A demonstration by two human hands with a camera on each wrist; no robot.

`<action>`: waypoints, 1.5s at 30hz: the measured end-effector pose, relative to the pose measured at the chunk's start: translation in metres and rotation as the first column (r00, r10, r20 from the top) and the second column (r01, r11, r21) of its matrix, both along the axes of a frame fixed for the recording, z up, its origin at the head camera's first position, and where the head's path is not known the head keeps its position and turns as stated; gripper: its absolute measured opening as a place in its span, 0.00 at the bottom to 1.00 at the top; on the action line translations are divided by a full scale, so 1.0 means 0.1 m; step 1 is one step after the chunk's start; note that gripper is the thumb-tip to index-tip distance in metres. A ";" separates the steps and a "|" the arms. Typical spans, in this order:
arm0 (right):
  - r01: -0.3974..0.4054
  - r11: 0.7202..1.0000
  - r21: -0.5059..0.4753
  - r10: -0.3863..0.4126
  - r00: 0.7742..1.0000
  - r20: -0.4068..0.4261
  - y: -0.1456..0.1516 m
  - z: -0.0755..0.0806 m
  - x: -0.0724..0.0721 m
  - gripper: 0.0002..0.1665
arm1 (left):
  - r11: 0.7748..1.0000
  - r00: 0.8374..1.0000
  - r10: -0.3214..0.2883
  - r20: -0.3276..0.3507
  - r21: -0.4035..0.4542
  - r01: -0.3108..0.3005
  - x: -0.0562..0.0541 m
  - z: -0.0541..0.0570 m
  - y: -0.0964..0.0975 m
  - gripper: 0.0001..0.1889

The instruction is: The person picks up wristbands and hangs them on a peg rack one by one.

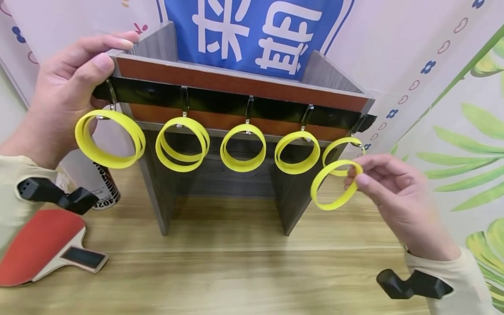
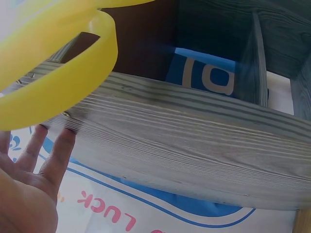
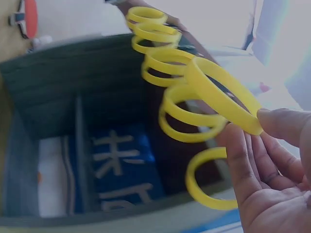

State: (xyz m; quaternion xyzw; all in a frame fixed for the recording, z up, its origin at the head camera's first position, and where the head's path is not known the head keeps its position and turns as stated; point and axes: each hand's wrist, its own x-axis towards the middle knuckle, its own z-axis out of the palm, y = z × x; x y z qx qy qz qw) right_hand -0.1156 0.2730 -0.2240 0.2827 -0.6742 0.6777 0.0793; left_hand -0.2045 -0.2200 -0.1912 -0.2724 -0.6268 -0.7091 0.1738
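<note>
A grey wooden rack (image 1: 156, 192) with a reddish-brown front board (image 1: 244, 82) carries a black strip (image 1: 220, 99) of metal hooks. Yellow rings (image 1: 243, 167) hang from the hooks, seemingly doubled on most. The hook at the right end bears a single yellow ring (image 1: 326, 156). My left hand (image 1: 75, 83) grips the rack's upper left corner, thumb at the front; its other fingers (image 2: 58, 150) touch the grey side panel in the left wrist view. My right hand (image 1: 397, 197) pinches a loose yellow ring (image 1: 334, 205) between thumb and fingers, just before the right-end hook.
On the wood-grain table (image 1: 228, 271) a red table tennis paddle (image 1: 43, 245) lies at the left. Behind it stands a white can (image 1: 104, 188) with dark lettering. A blue panel with white characters (image 1: 252, 35) backs the rack. Leaf-patterned covering (image 1: 464, 166) spreads at the right.
</note>
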 end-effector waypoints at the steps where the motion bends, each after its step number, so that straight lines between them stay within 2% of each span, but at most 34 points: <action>1: 0.009 1.000 -0.021 -0.009 1.000 -0.001 0.03 0.03 0.00 0.20 | 1.000 1.000 0.000 0.001 0.004 0.000 0.00 0.00 0.00 0.18; 3: 0.014 0.997 -0.070 -0.014 1.000 -0.003 0.09 0.09 -0.01 0.20 | 1.000 1.000 0.001 0.003 0.008 -0.001 0.00 0.01 0.00 0.18; 10: 0.063 0.987 -0.148 -0.067 0.997 -0.025 0.24 0.23 -0.09 0.20 | 1.000 1.000 0.005 0.001 0.000 -0.005 0.00 0.01 0.01 0.18; 12: 0.021 0.983 -0.184 -0.027 0.999 -0.027 0.29 0.25 -0.12 0.20 | 1.000 1.000 0.006 -0.003 -0.010 -0.006 0.00 0.00 0.01 0.19; 18: -0.015 0.982 -0.186 0.014 1.000 -0.003 0.34 0.25 -0.21 0.21 | 0.999 1.000 0.025 -0.013 -0.026 -0.025 0.00 0.00 0.01 0.19; 23: -0.022 0.980 -0.197 0.026 1.000 0.015 0.33 0.18 -0.25 0.21 | 1.000 1.000 -0.003 -0.020 -0.011 0.003 -0.02 -0.01 0.02 0.18; 26: 0.010 0.985 -0.173 -0.006 1.000 0.024 0.32 0.14 -0.25 0.20 | 1.000 1.000 -0.014 -0.023 -0.005 0.014 -0.02 -0.01 0.03 0.18; 31: 0.073 0.995 -0.064 -0.073 0.997 0.015 0.27 0.09 -0.23 0.17 | 1.000 1.000 -0.006 -0.028 -0.007 0.005 0.00 0.00 0.04 0.18; 36: 0.143 0.990 0.015 -0.143 0.989 0.030 0.21 0.05 -0.21 0.14 | 1.000 1.000 0.002 -0.023 -0.004 -0.002 0.00 0.00 0.04 0.18; 40: 0.151 0.988 0.020 -0.152 0.988 0.034 0.15 0.01 -0.23 0.15 | 1.000 1.000 0.022 -0.017 0.010 -0.022 0.00 0.00 0.01 0.19; 43: 0.151 0.988 0.035 -0.152 0.988 0.026 0.13 -0.01 -0.24 0.15 | 0.999 0.998 0.045 -0.034 0.014 -0.044 0.02 0.00 0.03 0.20; 45: 0.142 0.989 0.035 -0.143 0.989 0.030 0.14 -0.03 -0.24 0.16 | 0.999 0.998 0.039 -0.044 0.014 -0.038 0.03 0.00 0.05 0.21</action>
